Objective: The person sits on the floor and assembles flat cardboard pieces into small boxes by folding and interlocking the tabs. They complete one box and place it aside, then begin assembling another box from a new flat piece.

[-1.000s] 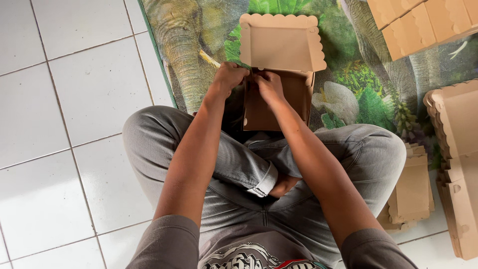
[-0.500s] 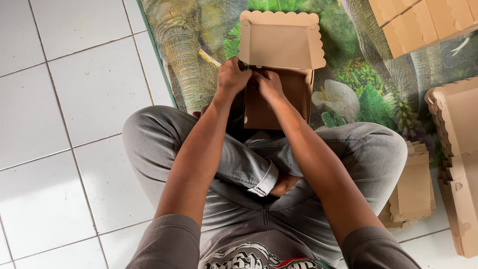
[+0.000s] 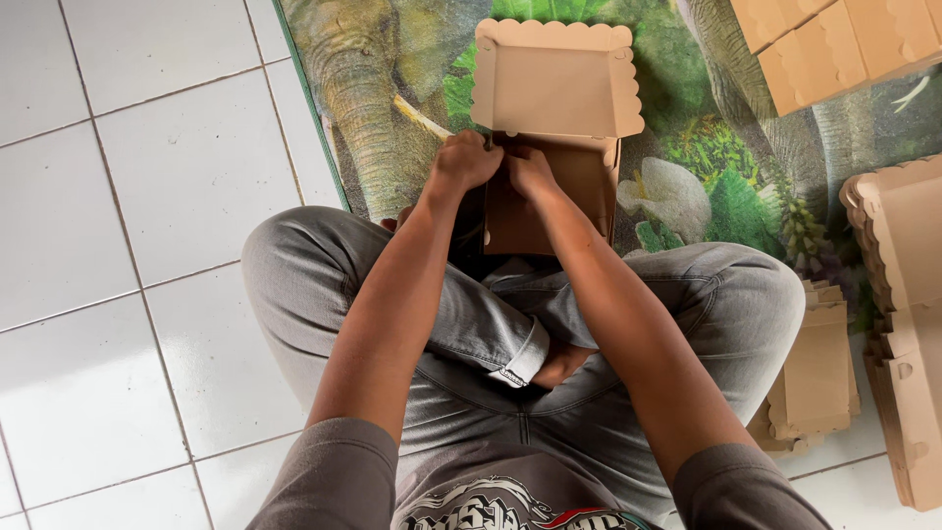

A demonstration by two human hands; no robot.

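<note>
Folding cardboard on a tiled floor — cross-legged, over a jungle-print mat (image 3: 392, 118).

Left hand (image 3: 464, 164) curled shut on the brown cardboard box (image 3: 554, 196), right hand (image 3: 530, 169) pinching the same edge beneath the scalloped lid (image 3: 554, 79) — flat blanks (image 3: 814, 378) stacked just beside the knee.

Both arms reach forward, left hand (image 3: 463, 163) and right hand (image 3: 530, 169) curled, side by side.

Your left hand (image 3: 463, 162) and right hand (image 3: 530, 169) press on a tan scalloped-edge box of matt, smooth cardboard (image 3: 554, 93). Under it you see a printed elephant mat (image 3: 373, 108) with a slightly shiny, plastic-like face. The white floor tiles (image 3: 147, 196) look glossy. Your grey trousers (image 3: 471, 334) are rough woven cloth.
</note>
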